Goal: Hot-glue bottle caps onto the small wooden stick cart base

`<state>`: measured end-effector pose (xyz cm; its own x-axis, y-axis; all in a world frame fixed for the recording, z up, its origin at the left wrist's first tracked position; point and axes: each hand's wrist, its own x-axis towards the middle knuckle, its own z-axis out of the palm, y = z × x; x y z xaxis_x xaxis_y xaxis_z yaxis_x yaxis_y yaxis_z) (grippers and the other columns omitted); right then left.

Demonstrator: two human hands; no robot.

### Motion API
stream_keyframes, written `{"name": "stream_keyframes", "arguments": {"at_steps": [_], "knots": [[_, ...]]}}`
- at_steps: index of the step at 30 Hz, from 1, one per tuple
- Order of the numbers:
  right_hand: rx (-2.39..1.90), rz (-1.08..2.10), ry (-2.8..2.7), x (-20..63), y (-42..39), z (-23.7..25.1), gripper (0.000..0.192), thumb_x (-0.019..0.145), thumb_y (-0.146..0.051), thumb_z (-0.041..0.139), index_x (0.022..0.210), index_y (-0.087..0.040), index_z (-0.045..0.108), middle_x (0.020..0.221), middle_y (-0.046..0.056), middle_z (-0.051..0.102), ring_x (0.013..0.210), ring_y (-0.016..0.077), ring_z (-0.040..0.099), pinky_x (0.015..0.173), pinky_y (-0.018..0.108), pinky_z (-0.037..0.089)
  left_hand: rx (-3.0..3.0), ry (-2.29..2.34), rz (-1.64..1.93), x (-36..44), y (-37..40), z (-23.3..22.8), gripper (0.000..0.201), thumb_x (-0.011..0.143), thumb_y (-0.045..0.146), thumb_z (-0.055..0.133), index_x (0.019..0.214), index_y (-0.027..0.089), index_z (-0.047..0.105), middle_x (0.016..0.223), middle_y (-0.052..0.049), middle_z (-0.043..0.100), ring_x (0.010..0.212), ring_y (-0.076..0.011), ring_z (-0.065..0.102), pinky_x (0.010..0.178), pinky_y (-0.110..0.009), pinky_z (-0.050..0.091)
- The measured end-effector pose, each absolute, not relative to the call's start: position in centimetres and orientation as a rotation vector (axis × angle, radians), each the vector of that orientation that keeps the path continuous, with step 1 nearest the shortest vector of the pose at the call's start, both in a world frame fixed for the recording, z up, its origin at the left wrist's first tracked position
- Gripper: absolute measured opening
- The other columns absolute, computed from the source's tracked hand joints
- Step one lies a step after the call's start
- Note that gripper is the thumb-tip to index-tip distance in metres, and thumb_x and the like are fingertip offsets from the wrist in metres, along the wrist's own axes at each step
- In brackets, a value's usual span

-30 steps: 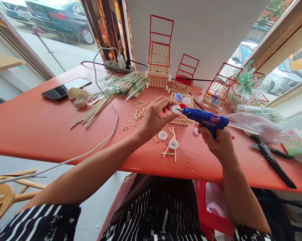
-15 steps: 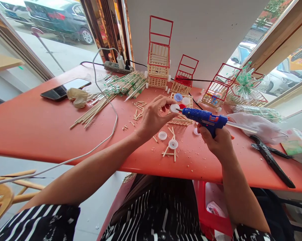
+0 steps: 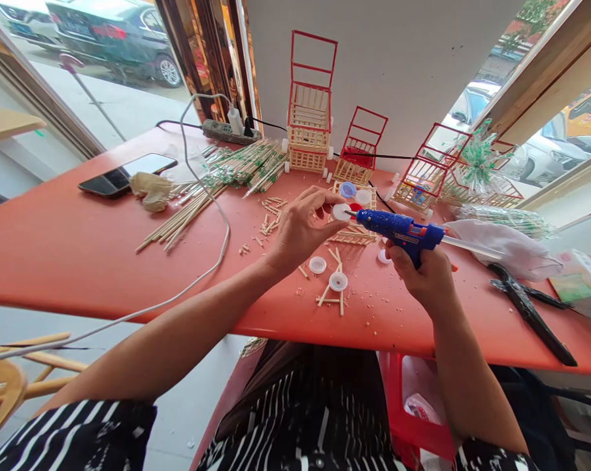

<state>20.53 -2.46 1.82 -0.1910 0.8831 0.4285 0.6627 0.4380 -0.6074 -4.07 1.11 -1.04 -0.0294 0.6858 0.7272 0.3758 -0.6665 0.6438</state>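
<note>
1. The left hand [image 3: 303, 226] pinches a small white cap [image 3: 340, 211] between thumb and fingertips, holding it just above the middle of the red table [image 3: 70, 242]
2. The right hand [image 3: 423, 275] is wrapped tight around the grip of the blue glue gun [image 3: 401, 229], whose nozzle tip touches or nearly touches the cap; I cannot tell whether a finger presses the trigger
3. To do this well, I would say: keep the cap level and still, lay a small bead at its centre, and keep the pinching fingertips away from the hot tip
4. Two more white caps [image 3: 328, 273] lie toward the near edge among loose wooden sticks [image 3: 332, 294], so the glued cap has little way to travel
5. Finished stick carts with red frames [image 3: 311, 104] stand along the far edge; black pliers [image 3: 531, 307] lie toward the right edge, clear of the gun's glue stick
</note>
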Motion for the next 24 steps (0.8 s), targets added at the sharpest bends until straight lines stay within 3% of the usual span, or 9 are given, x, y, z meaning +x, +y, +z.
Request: {"name": "stream_keyframes", "arguments": {"at_steps": [8,20,24], "knots": [[-1.285,0.392,-1.929,20.56,-2.53,1.69,0.039,0.092,-0.055,0.062,0.09,-0.018,0.075,0.065,0.004,0.066,0.054,0.0185,0.056,0.055,0.033,0.042,2.012,1.091,1.724,-4.07,1.21,-1.12,0.023,0.084,0.02,0.086,0.105,0.018,0.078,0.099,-0.003,0.077,0.083,-0.013,0.066,0.078,-0.024,0.052],[-1.32,0.345,-1.948,20.65,-2.46,1.91,0.04,0.092,-0.057,0.061,0.078,-0.02,0.068,0.06,0.003,0.061,0.053,0.0175,0.054,0.054,0.032,0.039,1.955,1.097,1.77,-4.14,1.52,-1.41,0.023,0.084,0.021,0.087,0.104,0.017,0.078,0.096,-0.003,0.076,0.081,-0.0131,0.065,0.078,-0.026,0.052],[-1.307,0.339,-1.984,20.51,-2.48,2.01,0.036,0.091,-0.052,0.061,0.085,-0.019,0.072,0.064,0.004,0.065,0.056,0.0188,0.058,0.056,0.033,0.042,1.96,1.102,1.78,-4.08,1.43,-1.39,0.02,0.084,0.021,0.087,0.101,0.017,0.078,0.095,-0.002,0.076,0.081,-0.0134,0.065,0.077,-0.026,0.051]]}}
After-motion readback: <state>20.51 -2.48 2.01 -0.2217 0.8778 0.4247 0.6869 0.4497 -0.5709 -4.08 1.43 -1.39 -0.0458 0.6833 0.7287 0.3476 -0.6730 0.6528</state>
